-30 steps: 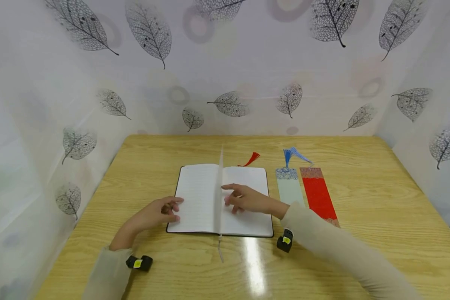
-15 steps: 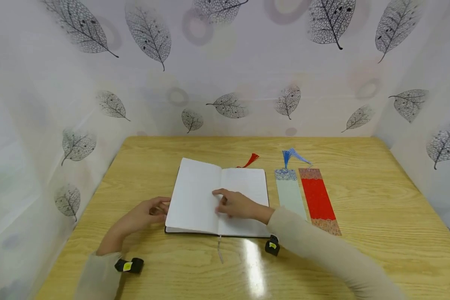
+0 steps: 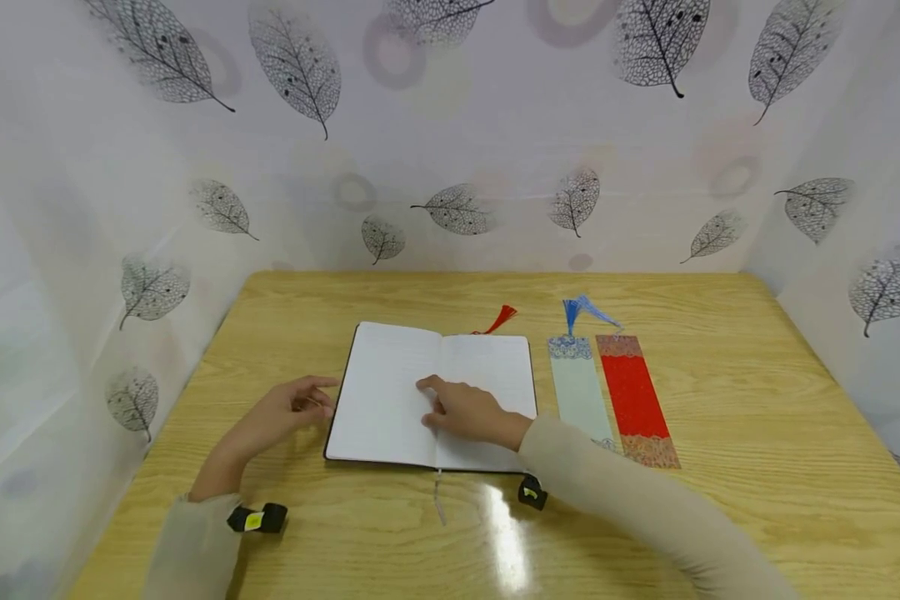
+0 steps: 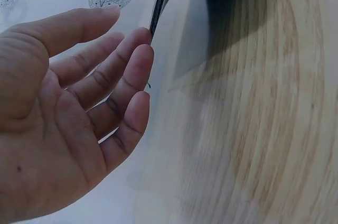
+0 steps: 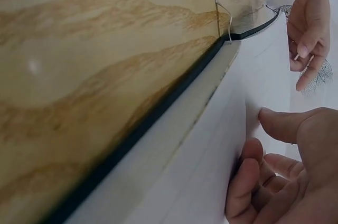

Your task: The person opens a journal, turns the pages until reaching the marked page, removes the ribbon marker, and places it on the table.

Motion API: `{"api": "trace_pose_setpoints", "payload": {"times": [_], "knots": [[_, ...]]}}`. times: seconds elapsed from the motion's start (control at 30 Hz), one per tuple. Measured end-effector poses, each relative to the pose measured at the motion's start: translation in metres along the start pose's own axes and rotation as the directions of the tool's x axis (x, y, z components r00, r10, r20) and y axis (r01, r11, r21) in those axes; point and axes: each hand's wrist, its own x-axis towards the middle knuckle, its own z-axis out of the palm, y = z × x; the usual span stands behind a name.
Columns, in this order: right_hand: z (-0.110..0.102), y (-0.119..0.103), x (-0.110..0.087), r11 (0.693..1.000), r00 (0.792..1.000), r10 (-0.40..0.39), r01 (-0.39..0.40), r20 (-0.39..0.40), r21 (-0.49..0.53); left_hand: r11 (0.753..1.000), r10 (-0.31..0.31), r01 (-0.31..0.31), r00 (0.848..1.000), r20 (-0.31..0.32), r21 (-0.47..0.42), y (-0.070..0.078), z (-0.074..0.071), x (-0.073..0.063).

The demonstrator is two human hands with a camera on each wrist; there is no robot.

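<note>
An open notebook [image 3: 382, 408] with white pages and a dark cover lies at the middle of the wooden table. My left hand [image 3: 273, 417] is at its left edge, the fingers loosely bent with nothing between them; in the left wrist view the fingertips [image 4: 138, 68] meet or nearly meet the cover's edge. Over the gutter, my right hand [image 3: 468, 411] rests on the pages. Its index finger reaches onto the left page, and the right wrist view has the thumb and relaxed fingers against the paper [image 5: 211, 145]. No page stands up.
Right of the notebook lie a pale green bookmark [image 3: 579, 387] and a red bookmark [image 3: 633, 396], with blue tassels [image 3: 572, 315] above them. A red tassel [image 3: 503, 318] sticks out past the notebook's top edge. A thin ribbon [image 3: 439, 500] trails from its bottom.
A leaf that stood upright at the gutter has turned over to the left and now lies down. My right hand moved left across the gutter; my left hand drew slightly back left.
</note>
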Motion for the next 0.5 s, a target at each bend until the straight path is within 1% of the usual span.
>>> {"api": "trace_pose_setpoints", "payload": {"times": [0.27,0.5], "knots": [[0.0025,-0.0013,0.002,0.999,1.0,0.015,-0.015,-0.009,-0.032,0.999,-0.036,0.036,0.999,-0.031,0.01,0.0061,0.0028,0.0057],[0.0023,-0.0045,0.0032,0.998,1.0,0.026,-0.026,-0.004,-0.052,0.999,-0.022,0.024,0.998,-0.067,0.038,0.0094,0.0031,0.0087]]}}
